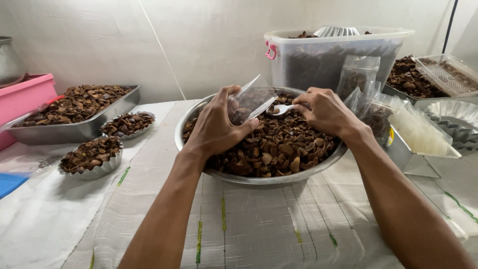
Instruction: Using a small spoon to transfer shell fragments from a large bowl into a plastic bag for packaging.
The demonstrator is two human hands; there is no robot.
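Note:
A wide metal bowl heaped with brown dried chips stands in the middle of the cloth-covered table. Over the bowl, my left hand holds a small clear plastic bag with its mouth tipped to the right. My right hand grips a white plastic spoon, whose bowl points at the bag's mouth. A few chips show inside the bag.
A steel tray of chips and two fluted tins of chips sit at the left by a pink tub. Behind are a clear bin, filled bags, a stack of empty bags and empty fluted tins.

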